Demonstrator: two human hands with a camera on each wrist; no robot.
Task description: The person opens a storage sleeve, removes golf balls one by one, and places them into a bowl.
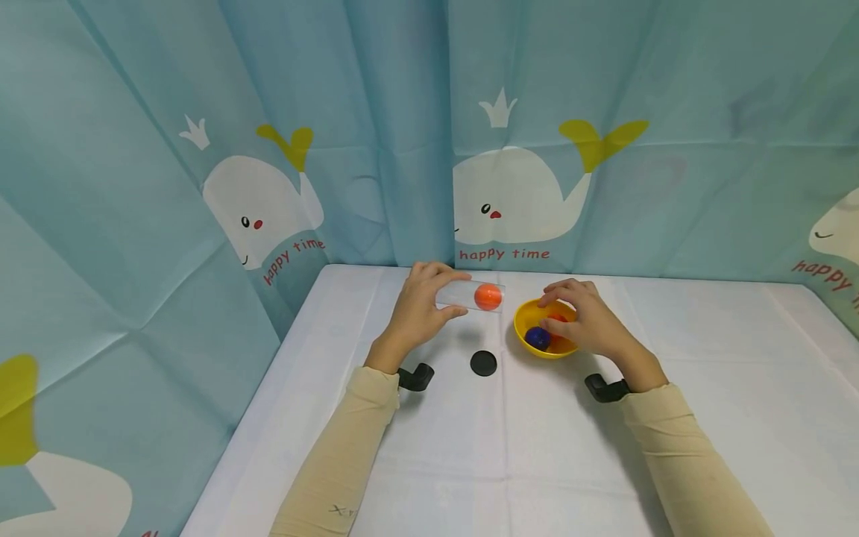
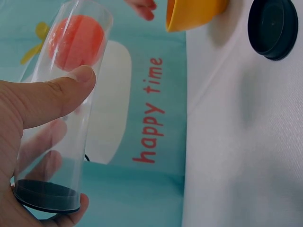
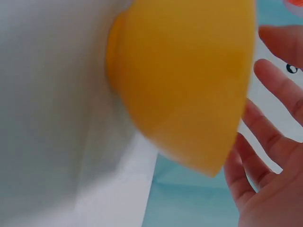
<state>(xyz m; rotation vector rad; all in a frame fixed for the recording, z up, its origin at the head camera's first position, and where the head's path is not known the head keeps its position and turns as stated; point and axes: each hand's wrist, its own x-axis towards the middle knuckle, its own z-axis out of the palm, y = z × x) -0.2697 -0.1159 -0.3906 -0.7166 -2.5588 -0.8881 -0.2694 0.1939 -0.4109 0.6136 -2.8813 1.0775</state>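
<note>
My left hand (image 1: 417,307) grips a clear plastic tube (image 1: 456,293), thumb on one side and fingers round the other. An orange ball (image 1: 488,297) sits inside it toward the end nearer the bowl. A black cap (image 2: 47,195) closes the opposite end, as the left wrist view shows. Over the yellow bowl (image 1: 546,355) my right hand (image 1: 590,322) reaches with spread, slightly bent fingers, its fingertips inside the rim. A dark blue ball (image 1: 537,338) and a second orange ball (image 1: 558,318), partly hidden by the hand, lie in the bowl.
A loose black cap (image 1: 483,363) lies on the white tablecloth (image 1: 456,462) between my forearms, in front of the tube. Behind the table hangs a blue curtain (image 1: 403,89) printed with whales. Both wrists wear black camera mounts.
</note>
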